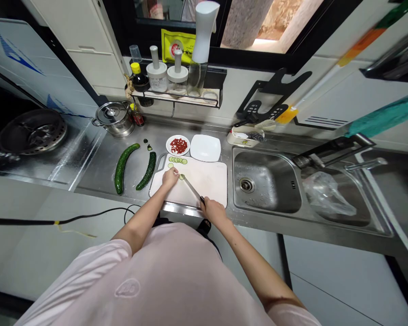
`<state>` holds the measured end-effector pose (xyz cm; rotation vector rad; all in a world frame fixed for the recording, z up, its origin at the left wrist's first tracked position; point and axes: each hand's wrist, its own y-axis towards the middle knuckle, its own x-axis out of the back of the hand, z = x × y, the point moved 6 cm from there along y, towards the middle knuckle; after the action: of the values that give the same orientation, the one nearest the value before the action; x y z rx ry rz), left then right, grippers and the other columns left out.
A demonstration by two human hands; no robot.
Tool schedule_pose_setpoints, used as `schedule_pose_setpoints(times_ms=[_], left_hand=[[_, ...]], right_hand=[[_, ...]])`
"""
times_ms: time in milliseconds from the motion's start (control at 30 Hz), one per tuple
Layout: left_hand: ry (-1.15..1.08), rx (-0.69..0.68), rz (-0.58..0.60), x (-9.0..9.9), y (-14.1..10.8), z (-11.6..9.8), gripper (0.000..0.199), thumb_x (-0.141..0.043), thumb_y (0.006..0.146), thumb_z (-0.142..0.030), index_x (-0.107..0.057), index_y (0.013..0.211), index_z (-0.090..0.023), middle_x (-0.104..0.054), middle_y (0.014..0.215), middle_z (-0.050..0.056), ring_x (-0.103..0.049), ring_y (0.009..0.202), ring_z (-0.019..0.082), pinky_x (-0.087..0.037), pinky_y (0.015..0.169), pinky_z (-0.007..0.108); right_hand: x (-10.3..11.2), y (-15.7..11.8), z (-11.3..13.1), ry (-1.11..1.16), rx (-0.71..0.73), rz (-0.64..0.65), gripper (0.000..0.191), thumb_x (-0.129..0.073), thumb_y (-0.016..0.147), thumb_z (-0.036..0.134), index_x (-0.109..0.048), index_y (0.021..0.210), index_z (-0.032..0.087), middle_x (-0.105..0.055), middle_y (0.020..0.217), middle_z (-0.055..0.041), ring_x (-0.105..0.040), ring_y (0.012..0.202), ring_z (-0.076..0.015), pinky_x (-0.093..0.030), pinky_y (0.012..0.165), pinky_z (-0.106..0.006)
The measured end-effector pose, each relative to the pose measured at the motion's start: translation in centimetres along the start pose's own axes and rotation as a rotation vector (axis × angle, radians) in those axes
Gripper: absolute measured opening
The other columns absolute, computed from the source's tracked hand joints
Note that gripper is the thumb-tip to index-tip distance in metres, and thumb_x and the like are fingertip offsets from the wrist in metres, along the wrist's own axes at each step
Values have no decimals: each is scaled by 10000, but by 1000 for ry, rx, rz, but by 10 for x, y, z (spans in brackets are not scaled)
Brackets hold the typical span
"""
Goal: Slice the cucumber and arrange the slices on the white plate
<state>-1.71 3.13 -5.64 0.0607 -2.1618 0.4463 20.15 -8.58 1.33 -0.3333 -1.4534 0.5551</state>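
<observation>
"Where's the knife?"

"The right hand [213, 211] is closed around the handle of the knife [192, 189], on the near side of the cutting board [204, 179]. Its blade runs from that grip toward the left hand [170, 178], and a cucumber slice [182, 177] lies at its far end, just beside the left fingertips."

"Is the left hand wide or narrow?"

"Its fingers are bunched over the board, but I can't tell whether they pinch anything."

"Count things for me."

"One knife, one board. Beyond the left hand is a row of slices [178, 160], about five, overlapping, and a lone slice [170, 165] sits nearer the hand. Left of the board are two cucumbers, one long [125, 169] and one shorter [147, 171]. Past the board are two dishes: a round plate [177, 145] of chopped red pieces and a white dish [206, 148]."

"What's unclear?"

"The fingers cover most of the knife handle, the row's edges blend together, and the dark green scraps [149, 147] are too small to count surely."
</observation>
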Motion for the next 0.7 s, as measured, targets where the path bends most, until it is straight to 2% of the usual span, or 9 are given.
schedule_pose_setpoints(times_ms=[700], left_hand=[[13,12,13,2,-2,-1,158,-591,769,-324,-605,904,-244,-664,839,11,-607,823,166,-415,724,245]], right_hand=[[6,-2,0,-6,22,4,349,-315,949,400,-542,1062,160,-667,967,-125,-637,905,-232,-413,739,-297]])
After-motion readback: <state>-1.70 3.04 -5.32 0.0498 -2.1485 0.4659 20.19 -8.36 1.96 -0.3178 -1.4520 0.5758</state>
